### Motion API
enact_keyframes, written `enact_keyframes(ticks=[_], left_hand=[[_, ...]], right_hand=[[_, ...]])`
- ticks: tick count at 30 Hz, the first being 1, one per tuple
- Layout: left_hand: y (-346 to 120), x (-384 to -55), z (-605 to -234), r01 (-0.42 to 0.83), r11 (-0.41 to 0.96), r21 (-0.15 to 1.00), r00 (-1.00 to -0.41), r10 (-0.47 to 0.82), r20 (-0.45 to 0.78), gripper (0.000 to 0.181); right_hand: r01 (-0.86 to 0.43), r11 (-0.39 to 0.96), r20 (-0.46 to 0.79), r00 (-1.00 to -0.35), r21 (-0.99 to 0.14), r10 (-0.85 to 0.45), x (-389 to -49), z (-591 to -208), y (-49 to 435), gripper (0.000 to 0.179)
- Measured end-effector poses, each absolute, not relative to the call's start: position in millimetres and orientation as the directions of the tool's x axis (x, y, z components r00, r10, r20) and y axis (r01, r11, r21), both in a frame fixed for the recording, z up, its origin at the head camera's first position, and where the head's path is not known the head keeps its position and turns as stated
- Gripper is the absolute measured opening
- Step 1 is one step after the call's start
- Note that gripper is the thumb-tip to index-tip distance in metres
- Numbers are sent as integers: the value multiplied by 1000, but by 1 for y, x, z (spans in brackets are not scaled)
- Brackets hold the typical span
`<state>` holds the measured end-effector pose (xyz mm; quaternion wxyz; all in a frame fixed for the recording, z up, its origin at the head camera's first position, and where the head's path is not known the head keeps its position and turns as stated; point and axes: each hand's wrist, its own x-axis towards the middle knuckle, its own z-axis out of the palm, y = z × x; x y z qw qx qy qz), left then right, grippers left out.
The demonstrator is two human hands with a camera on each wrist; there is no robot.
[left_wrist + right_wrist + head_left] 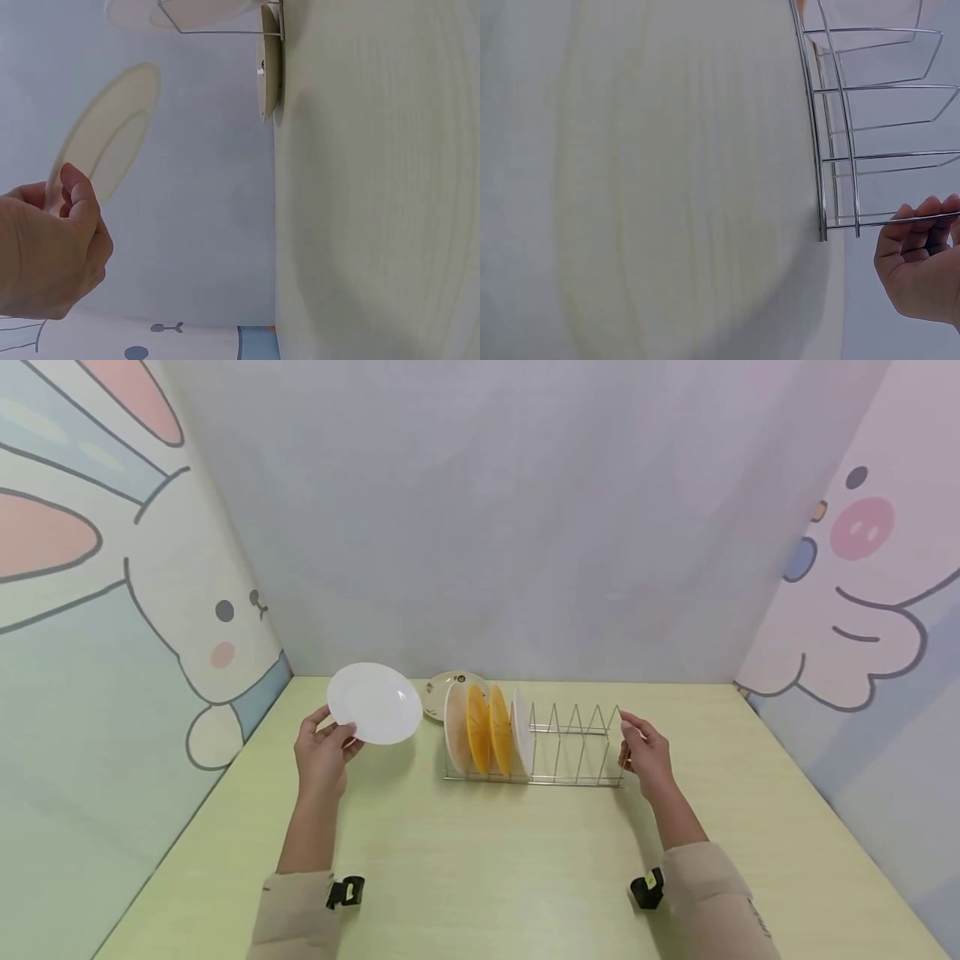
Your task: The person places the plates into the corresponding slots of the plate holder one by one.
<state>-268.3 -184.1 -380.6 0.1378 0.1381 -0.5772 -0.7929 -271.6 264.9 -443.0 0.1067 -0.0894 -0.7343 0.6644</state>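
My left hand (322, 753) pinches a white plate (378, 703) by its edge, thumb on the face turned to the head camera. The plate is tilted and held above the table, left of a wire dish rack (577, 784). In the rack's left half stand a white plate (453, 735), two orange plates (477, 731) and another white plate (522, 739), all on edge. At the rack's right end, my right hand (648, 756) grips the end wire; the right wrist view shows its curled fingers (930, 210) at that wire.
A patterned cream plate (435, 695) lies flat on the table behind the rack's left end, partly hidden by the rack's plates. Grey wall (480, 527) rises at the table's back edge, with cartoon-printed walls at both sides. The rack's right half shows bare wire slots.
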Motion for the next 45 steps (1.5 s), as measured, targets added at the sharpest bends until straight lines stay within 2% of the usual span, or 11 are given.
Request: enact_keyframes(ticks=[25,36,45], left_hand=[[-133,-247,-349,191,-488,852,-947,-321,29,43],[-91,-243,-339,222,-521,824,-961,-260,94,48],[-61,-243,-340,249,-494,833,-963,-216,159,48]], right_hand=[[-16,117,48,-962,-993,270,-271,-443,264,50],[-19,121,50,-964,-992,260,-270,-441,265,49],[-21,115,51,-963,-993,263,-270,-440,264,46]])
